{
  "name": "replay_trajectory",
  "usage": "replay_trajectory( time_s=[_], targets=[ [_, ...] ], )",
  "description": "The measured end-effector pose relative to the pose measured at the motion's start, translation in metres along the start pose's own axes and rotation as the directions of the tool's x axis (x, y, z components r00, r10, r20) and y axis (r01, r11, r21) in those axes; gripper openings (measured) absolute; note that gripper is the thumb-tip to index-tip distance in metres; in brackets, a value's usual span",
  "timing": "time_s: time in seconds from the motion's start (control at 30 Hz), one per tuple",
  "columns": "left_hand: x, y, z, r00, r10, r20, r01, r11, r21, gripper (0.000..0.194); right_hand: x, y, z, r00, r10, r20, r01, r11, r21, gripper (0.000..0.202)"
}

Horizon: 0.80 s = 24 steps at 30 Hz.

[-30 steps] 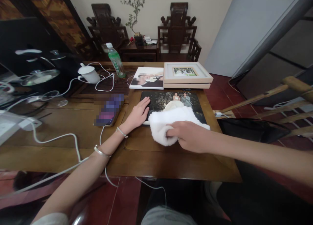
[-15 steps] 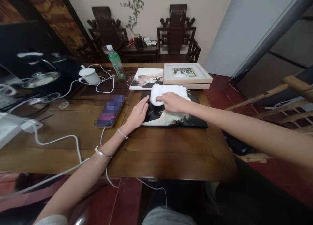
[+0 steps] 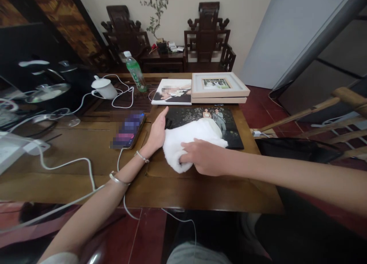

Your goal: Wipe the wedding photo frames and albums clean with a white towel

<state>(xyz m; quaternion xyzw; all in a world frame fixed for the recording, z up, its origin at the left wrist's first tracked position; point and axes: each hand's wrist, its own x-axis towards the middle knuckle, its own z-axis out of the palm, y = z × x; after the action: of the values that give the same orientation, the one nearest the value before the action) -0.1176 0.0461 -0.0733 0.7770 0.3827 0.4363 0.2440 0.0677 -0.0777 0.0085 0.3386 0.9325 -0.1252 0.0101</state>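
A dark photo panel [image 3: 232, 136] showing a couple lies flat on the wooden table [image 3: 200, 195]. Across its near left part spreads a white cloth [image 3: 195, 134], which hangs over the panel's front edge. My right hand [image 3: 205, 157] grips the cloth's near side, with fingers pressed into a fold. At the panel's left edge, my left hand [image 3: 157, 132] stays with its fingers stretched out, touching the side of the panel. Part of the picture is hidden under the cloth.
Behind the panel lie a white photo board [image 3: 172, 97] and stacked light wooden frames [image 3: 220, 90]. To the left are a phone [image 3: 129, 130] on a cable, a white lidded cup [image 3: 104, 88], a green-labelled bottle [image 3: 136, 72] and a pot [image 3: 48, 95].
My right hand has pulled the cloth from the panel's far part toward me, past its front edge. The couple in the picture now shows. My left hand has shifted slightly left.
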Motion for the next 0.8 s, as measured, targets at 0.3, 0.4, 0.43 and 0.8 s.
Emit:
replay_trajectory(
  time_s=[0.3,0.4,0.43,0.8],
  targets=[
    [-0.004,0.0,0.004,0.956,0.048,0.29,-0.121,0.963,0.239,0.053,-0.013,0.062,-0.031,0.937,0.342,-0.076,-0.336,0.939,0.079,0.037],
    [-0.004,-0.001,0.004,0.953,0.038,0.301,-0.118,0.96,0.254,0.049,0.007,0.081,-0.042,0.885,0.452,-0.111,-0.446,0.892,0.069,0.034],
    [-0.004,-0.001,0.004,0.953,0.038,0.301,-0.119,0.96,0.254,0.048,0.016,0.085,-0.046,0.871,0.475,-0.123,-0.469,0.88,0.076,0.033],
    [-0.001,-0.001,0.003,0.951,0.065,0.302,-0.161,0.939,0.303,0.048,0.119,0.08,-0.07,0.953,0.289,-0.096,-0.286,0.957,0.038,0.035]
  ],
)
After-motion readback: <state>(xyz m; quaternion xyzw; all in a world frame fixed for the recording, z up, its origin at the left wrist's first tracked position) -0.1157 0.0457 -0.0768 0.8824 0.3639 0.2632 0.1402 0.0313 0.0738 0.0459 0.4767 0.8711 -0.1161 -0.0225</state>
